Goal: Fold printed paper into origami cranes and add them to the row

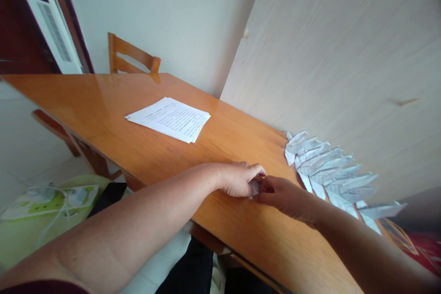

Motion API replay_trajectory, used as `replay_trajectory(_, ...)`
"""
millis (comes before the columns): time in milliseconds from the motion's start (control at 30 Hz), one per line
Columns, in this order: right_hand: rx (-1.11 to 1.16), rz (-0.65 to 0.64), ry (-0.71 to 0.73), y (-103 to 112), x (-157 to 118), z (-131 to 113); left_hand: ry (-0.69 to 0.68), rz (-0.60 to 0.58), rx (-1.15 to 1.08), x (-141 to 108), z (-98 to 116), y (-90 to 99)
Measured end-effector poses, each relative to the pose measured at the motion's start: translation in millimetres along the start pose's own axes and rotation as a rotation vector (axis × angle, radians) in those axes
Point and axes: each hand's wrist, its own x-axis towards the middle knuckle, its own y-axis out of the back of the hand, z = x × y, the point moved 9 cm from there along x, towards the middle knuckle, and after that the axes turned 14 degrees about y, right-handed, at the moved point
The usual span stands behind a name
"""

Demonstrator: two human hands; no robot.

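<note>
Paper [254,187], mostly hidden from view, is pinched by the nearly closed left hand [238,179] and right hand [280,196] over the bench [99,115], its shape not to be made out, and the print on the stacked sheets [168,119] farther off is too blurred to be read.

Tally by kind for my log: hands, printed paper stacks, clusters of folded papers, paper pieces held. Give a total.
Left hand and right hand: 2
Printed paper stack: 1
Folded paper cluster: 1 (overlapping pieces not counted singly)
Held paper piece: 1
Total: 5
</note>
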Motion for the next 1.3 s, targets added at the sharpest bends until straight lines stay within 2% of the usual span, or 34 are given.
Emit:
replay_trajectory(100, 0.149, -0.018, -0.063, 4.7, -6.0, 2.7, 0.016, 0.014, 0.004, -0.5, -0.2, 1.4)
replay_trajectory(200, 0.183, -0.003, -0.095, 7.1, -6.7, 5.7, 0.017, 0.033, 0.03, -1.0, -0.5, 1.8)
replay_trajectory(367, 0.085, -0.026, -0.056, 5.2, 2.4, 4.6, 0.011, 0.055, 0.071, -1.4, -0.8, 1.4)
replay_trajectory(467, 0.038, -0.044, -0.09, 6.6, 4.9, 7.4, 0.01, 0.05, 0.071, -1.1, -1.0, 0.9)
replay_trajectory(833, -0.119, -0.003, -0.235, 37.1, -9.6, 39.3, 0.012, -0.006, 0.078, -8.9, 6.1, 4.2)
replay_trajectory(1300, -0.069, 0.036, -0.196, 39.6, -24.2, 54.6, -0.013, -0.007, 0.058, -7.9, 4.8, 3.2)
